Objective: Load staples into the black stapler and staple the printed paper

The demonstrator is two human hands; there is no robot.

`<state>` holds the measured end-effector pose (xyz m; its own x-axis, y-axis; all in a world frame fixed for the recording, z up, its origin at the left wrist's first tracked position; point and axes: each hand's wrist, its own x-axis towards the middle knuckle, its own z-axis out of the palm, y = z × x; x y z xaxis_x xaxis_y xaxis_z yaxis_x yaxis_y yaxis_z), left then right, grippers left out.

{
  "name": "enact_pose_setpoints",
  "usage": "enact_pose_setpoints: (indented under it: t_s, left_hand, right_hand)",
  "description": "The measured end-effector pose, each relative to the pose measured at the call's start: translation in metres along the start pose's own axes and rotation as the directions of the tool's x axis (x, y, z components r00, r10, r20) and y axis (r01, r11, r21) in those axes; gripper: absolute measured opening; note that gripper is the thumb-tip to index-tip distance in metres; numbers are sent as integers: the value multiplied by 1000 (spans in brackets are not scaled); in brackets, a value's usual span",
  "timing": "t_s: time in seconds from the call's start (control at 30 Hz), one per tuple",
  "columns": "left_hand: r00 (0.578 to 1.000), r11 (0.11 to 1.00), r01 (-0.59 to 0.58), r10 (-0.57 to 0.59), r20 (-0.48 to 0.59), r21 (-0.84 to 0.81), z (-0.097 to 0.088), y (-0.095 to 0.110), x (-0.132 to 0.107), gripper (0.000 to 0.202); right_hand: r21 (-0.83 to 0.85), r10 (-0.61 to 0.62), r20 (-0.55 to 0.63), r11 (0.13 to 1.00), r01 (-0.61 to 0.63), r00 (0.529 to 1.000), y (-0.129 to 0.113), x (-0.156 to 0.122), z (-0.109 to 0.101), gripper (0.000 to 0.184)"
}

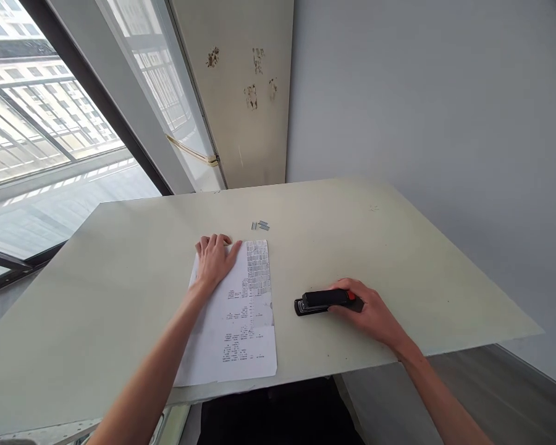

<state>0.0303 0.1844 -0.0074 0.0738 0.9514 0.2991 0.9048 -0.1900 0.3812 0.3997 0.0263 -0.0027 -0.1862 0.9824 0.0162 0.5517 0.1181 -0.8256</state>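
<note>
Stapler (322,300), black with a red patch near its rear, is held at that end by the right hand (369,314); the thumb is set along the near side and the fingers are curled round the far side, closed on the body. Its front end is pointed toward the printed paper (248,343), from which it is kept apart, to the right. The paper is laid flat near the front edge of the pale table (398,253). Its upper left part is covered by the left hand (214,264), palm down, with the fingers partly spread, the thumb held away from them, and nothing seen to be gripped. Dense small print is seen along the paper's upper right edge, and shorter lines are set lower down. Beyond the paper's top edge, a few small strips of staples (264,227) are placed close together on the table.
</note>
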Motion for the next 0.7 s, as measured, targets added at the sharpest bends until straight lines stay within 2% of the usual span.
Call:
enact_pose_setpoints:
  t_s: [0.23, 0.47, 0.7]
  left_hand:
    - [997, 985, 61, -51, 65, -164, 3, 23, -20, 42]
    - [994, 959, 82, -60, 89, -271, 10, 45, -23, 39]
    - [993, 938, 103, -76, 93, -332, 14, 47, -20, 38]
  right_hand:
    - [-6, -5, -6, 1000, 5, 1000, 4, -1, 1, 29]
    - [-33, -8, -11, 999, 7, 1000, -4, -3, -1, 28]
    - [-28, -1, -12, 1000, 0, 1000, -7, -4, -1, 30]
